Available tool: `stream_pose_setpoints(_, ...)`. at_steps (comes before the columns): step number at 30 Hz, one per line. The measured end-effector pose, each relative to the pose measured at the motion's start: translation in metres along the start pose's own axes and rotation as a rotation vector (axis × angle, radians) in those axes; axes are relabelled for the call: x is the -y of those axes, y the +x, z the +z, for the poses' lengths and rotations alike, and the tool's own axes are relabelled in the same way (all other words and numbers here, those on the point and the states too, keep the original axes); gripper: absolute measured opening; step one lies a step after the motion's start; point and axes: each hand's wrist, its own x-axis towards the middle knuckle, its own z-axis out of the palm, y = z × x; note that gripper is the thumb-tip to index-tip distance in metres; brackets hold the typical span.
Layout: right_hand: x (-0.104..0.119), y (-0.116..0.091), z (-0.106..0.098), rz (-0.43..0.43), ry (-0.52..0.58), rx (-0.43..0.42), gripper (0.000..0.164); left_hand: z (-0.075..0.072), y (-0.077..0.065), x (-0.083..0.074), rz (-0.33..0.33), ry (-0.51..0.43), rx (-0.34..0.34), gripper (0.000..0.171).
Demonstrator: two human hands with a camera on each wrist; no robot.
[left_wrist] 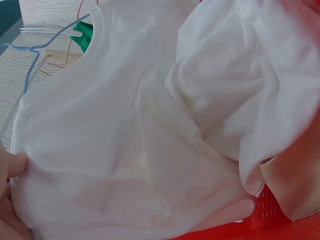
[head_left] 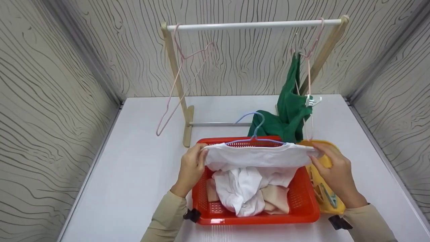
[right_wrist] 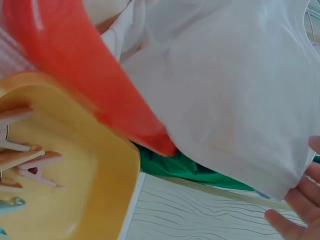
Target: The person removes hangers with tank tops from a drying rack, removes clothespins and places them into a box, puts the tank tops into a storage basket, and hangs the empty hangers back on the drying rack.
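A white shirt hangs on a blue hanger, whose hook rises above the neckline. My left hand pinches the shirt's left shoulder edge; in the left wrist view the thumb lies on the front of the cloth. At the opposite shoulder edge, my right hand holds the fabric between thumb and fingers. The shirt is stretched between both hands over a red basket. Its lower part drops into the basket, beside a bunched white cloth and a beige cloth.
Behind the basket stands a rack with a white bar and wooden legs. A pink hanger hangs at its left; at its right hangs a green garment with a white clip. A yellow tray holds several clothespins.
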Motion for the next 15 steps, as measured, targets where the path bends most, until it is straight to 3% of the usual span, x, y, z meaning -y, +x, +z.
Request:
stream_pose_setpoints(5, -0.001, 0.006, 0.007, -0.175, 0.053, -0.053, 0.042, -0.001, -0.001, 0.0, 0.007, 0.009, -0.003, 0.008)
stream_pose_setpoints(15, -0.004, 0.007, 0.013, -0.231, 0.127, -0.024, 0.039, 0.001, -0.001, 0.001, 0.063, 0.042, -0.066, 0.006)
